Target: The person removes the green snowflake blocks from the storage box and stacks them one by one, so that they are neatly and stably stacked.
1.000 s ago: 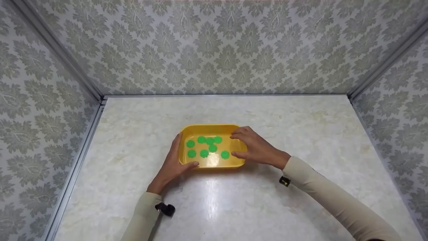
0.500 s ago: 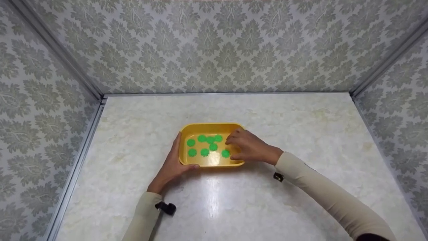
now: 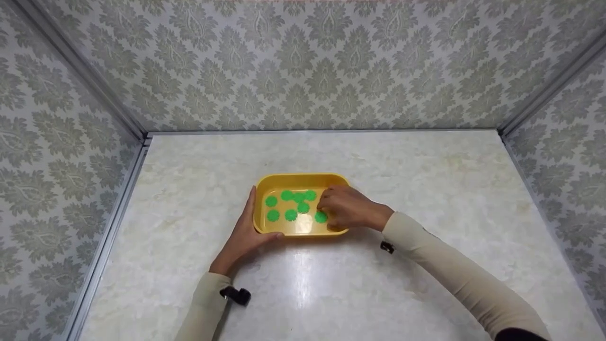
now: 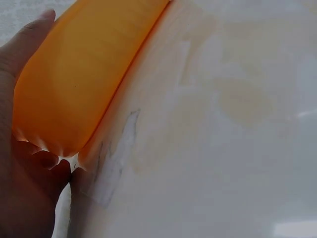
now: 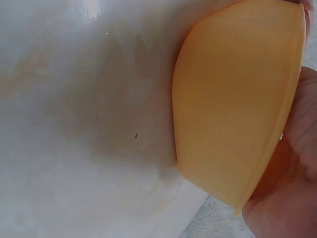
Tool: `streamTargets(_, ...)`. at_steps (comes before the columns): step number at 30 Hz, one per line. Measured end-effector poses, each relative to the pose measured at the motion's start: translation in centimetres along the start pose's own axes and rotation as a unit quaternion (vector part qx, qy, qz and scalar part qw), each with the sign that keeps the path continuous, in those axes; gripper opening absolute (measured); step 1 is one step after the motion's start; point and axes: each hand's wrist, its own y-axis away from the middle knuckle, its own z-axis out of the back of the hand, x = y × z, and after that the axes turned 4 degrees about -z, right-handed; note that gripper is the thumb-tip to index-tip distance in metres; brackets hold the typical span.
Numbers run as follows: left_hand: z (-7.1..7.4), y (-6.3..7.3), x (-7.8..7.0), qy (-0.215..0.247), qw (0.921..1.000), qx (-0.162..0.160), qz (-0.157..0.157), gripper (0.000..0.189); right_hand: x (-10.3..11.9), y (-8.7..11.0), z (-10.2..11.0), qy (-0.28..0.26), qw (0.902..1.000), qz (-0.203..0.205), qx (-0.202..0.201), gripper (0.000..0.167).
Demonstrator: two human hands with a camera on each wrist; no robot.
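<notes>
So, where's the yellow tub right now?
Just below centre in the head view, the yellow tub sits on the table, left hand at its left end, right hand over its right end.

I see pale marbled tabletop [image 3: 426,175] with faint tan patches, enclosed on three sides. Back wall [image 3: 303,66], left wall [image 3: 38,189], right wall [image 3: 568,137]: grey-green leafy damask. Grey metal strips [image 3: 88,73] line corners. Bright light reflection [image 3: 300,279] glares at me from near half.
</notes>
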Motion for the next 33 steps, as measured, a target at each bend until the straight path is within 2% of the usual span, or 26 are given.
streamTargets(13, 0.0, -0.1, -0.2, 0.009, 0.9999, -0.004, -0.007, 0.142, 0.3, -0.8, -0.2, 0.017, 0.9995, -0.027, -0.007, 0.022)
streamTargets(22, -0.2, 0.0, -0.1, 0.011, 0.9999, -0.004, -0.002, 0.143, 0.1, -0.9, -0.6, 0.007, 0.9998, -0.009, -0.017, 0.014)
streamTargets(27, -0.2, 0.0, -0.1, 0.012, 0.9999, -0.008, 0.000, 0.143, 0.0, -1.0, -0.8, 0.008, 0.9997, -0.020, -0.014, 0.010)
streamTargets(33, -0.3, 0.0, 0.0, 0.022, 0.9997, -0.009, 0.003, 0.142, 0.0, -1.1, -0.7, -0.012, 0.9987, -0.050, -0.005, 0.019)
